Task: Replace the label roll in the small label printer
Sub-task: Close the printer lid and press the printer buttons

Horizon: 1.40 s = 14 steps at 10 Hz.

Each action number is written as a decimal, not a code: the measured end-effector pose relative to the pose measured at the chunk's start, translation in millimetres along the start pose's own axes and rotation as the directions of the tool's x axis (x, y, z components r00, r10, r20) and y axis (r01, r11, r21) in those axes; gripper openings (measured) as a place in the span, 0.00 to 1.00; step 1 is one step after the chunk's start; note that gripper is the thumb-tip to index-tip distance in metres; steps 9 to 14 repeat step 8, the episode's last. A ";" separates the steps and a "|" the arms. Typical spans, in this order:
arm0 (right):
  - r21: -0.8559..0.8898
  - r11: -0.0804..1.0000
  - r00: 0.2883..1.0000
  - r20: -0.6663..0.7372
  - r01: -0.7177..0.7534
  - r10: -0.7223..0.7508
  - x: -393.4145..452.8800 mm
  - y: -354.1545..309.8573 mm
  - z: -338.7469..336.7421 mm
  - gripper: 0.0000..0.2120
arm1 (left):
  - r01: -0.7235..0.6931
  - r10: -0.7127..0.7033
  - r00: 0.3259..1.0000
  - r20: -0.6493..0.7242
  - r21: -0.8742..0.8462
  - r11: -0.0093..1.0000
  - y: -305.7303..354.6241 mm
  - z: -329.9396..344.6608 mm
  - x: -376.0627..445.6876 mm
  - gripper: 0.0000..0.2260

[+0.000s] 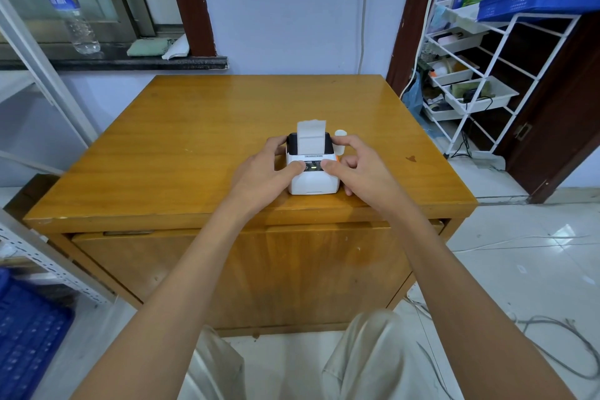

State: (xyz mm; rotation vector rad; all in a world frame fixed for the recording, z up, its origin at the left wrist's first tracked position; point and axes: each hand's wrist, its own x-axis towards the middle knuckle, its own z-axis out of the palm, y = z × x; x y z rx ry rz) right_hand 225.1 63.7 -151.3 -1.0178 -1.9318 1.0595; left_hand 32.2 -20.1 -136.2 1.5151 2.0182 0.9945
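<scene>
A small white label printer (312, 180) with a black top stands near the front edge of the wooden table (194, 146). A strip of white label paper (311, 136) sticks up from its top slot. My left hand (271, 169) wraps the printer's left side, thumb on the front panel. My right hand (360, 169) wraps its right side, thumb also on the panel. A white label roll (341, 140) stands on the table just behind my right fingers, partly hidden by them.
A white wire rack (480, 75) with trays and a blue crate (535, 0) stands at the right. A water bottle (69, 10) sits on the window ledge at the back left. Cables lie on the tiled floor at the right.
</scene>
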 end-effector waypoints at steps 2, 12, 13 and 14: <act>-0.009 1.000 1.000 0.002 -0.002 0.002 -0.6 -1.6 -0.6 0.23 | -0.011 0.011 1.000 -0.006 0.014 1.000 1.4 -0.3 -0.3 0.35; -0.039 0.998 0.999 -0.004 -0.042 0.041 -8.0 -14.5 2.2 0.23 | -0.085 0.093 0.992 -0.086 0.095 0.992 3.4 2.3 -4.3 0.31; -0.039 0.998 0.999 -0.004 -0.042 0.041 -8.0 -14.5 2.2 0.23 | -0.085 0.093 0.992 -0.086 0.095 0.992 3.4 2.3 -4.3 0.31; -0.039 0.998 0.999 -0.004 -0.042 0.041 -8.0 -14.5 2.2 0.23 | -0.085 0.093 0.992 -0.086 0.095 0.992 3.4 2.3 -4.3 0.31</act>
